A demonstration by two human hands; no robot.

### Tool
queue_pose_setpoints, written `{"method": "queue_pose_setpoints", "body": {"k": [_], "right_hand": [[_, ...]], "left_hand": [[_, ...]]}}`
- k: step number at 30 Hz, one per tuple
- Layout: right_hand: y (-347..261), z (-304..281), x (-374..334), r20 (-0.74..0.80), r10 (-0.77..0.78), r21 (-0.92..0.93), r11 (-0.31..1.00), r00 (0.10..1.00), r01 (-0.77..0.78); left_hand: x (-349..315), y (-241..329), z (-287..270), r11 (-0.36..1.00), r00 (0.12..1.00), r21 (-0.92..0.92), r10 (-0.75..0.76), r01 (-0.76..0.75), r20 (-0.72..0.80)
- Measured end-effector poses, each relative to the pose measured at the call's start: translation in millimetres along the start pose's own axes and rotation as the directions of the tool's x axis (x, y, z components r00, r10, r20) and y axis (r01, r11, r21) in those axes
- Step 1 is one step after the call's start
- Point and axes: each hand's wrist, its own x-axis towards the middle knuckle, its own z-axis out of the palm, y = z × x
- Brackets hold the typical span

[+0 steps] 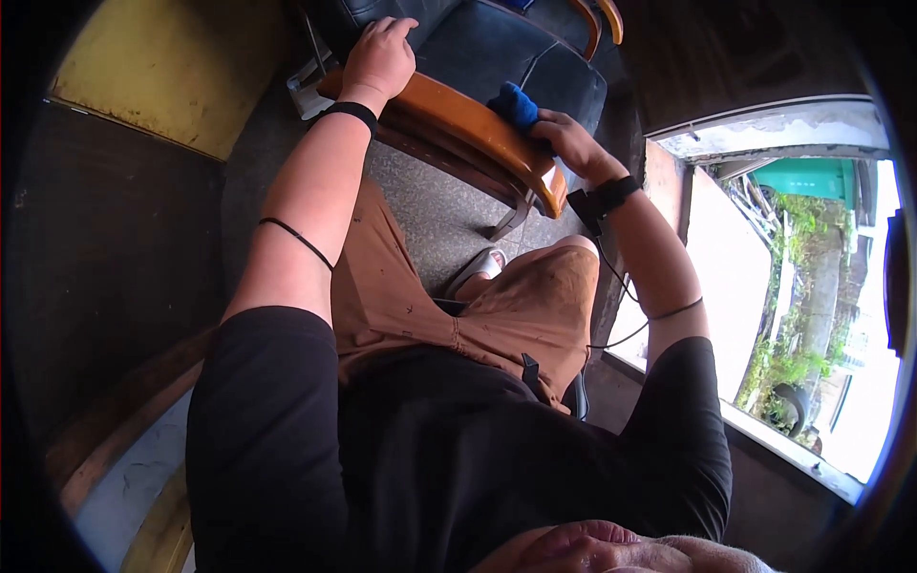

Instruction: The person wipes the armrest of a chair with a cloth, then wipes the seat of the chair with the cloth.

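A yellow panel (162,67) stood left of the bent left hand (380,62), whose grip I couldn't tell. Between the hands, a glossy, curved orange-brown wooden armrest (454,107) edged a black leather seat (482,53) above open, speckled grey floor (411,181). The right hand (570,145) grasped a crumpled blue cloth (514,105) at the armrest's inner edge.

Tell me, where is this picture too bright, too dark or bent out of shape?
In the head view, the outdoor area is partly blown out to white; the dark wall on the left sinks into shadow; the wooden armrest shows a glossy highlight near its end, by the right hand; the wide lens leaves black corners and bows edges near the rim.
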Motion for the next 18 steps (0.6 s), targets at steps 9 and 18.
{"method": "queue_pose_setpoints", "body": {"k": [9, 18], "right_hand": [[64.2, 13.5, -20.8, -0.247, 0.028, 0.153, 0.988, 0.969, 0.011], [37.3, 53.9, -35.8, -0.684, -0.2, -0.244, 0.969, 0.701, 0.038]], "left_hand": [[4.9, 9.4, -11.2, 1.0, 1.0, -0.002, 0.001, -0.001, 0.031], [6.1, 16.4, -22.6, 0.997, 0.95, 0.003, -0.071, 0.074, 0.305]]}}
